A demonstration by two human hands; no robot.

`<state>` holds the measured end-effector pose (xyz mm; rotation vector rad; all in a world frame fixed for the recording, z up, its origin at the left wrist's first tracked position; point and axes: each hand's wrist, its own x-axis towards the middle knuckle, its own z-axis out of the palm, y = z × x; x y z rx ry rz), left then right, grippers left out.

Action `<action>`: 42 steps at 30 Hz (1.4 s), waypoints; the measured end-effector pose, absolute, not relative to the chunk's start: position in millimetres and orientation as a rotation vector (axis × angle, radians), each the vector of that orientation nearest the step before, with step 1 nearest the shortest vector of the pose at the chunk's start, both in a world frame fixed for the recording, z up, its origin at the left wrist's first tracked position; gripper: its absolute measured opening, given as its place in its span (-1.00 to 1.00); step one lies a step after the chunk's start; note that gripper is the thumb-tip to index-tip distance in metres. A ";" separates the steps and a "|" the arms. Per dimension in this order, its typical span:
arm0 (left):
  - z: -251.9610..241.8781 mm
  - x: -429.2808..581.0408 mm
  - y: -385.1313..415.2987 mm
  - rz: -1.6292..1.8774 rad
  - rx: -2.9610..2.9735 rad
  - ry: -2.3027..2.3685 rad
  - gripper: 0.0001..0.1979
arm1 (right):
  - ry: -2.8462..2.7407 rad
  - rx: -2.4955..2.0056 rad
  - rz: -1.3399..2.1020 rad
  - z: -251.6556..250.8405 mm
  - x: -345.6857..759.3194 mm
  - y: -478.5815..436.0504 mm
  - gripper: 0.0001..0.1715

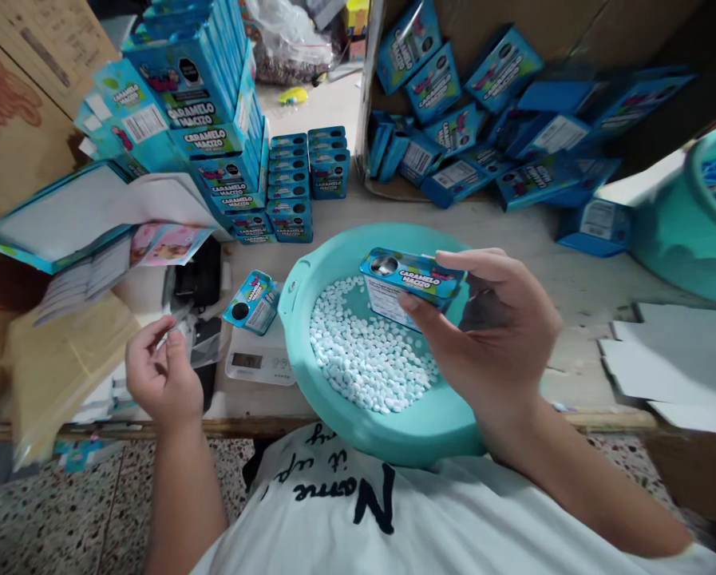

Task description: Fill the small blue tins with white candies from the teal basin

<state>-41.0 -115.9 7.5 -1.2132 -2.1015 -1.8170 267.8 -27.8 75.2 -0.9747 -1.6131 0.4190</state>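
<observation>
My right hand (501, 335) grips a small blue candy box (414, 275) between thumb and fingers, above the turquoise basin (301, 351). A round opening or dark disc shows at the left end of its top. Inside the basin lies a heap of small white and pale-blue candies (363, 351). My left hand (166, 371), left of the basin, has thumb and index finger pinched on a thin clear plastic piece (205, 347); its exact shape is hard to make out. Between hand and basin, another blue candy box (253, 302) stands on a white digital scale (259, 363).
Stacked blue cartons (195, 88) and rows of small boxes (290, 192) stand at the back left. An open cardboard box (561, 32) of blue packs is at the back right. Another turquoise tub (662, 231) stands at right, with white sheets (674, 359) nearer me.
</observation>
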 end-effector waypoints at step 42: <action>49.1 117.5 -63.1 0.455 -3.063 -1.858 -0.80 | -1.554 -0.842 0.428 86.8 271.2 -29.6 -0.67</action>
